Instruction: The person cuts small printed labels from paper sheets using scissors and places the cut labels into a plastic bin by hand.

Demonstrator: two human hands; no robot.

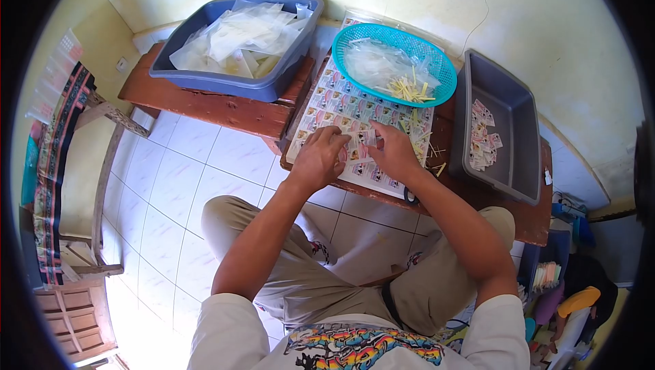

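Note:
My left hand (319, 159) and my right hand (394, 152) face each other over printed sheets (327, 107) on a low wooden table. Between them is a small clear plastic packet (359, 147), its edges at the fingertips of both hands. The fingers of each hand are bent together at the packet. Behind them, a turquoise woven basket (445, 73) holds clear plastic bags (382, 63) and thin yellow strips (409, 88). A few loose strips lie beside my right hand.
At the right, a grey tray (512, 114) contains small printed packets (483, 139). A blue-grey tub (273, 90) of translucent bags (239, 36) stands on a wooden bench (225, 107) at the upper left. Another person (580, 298) is at the lower right.

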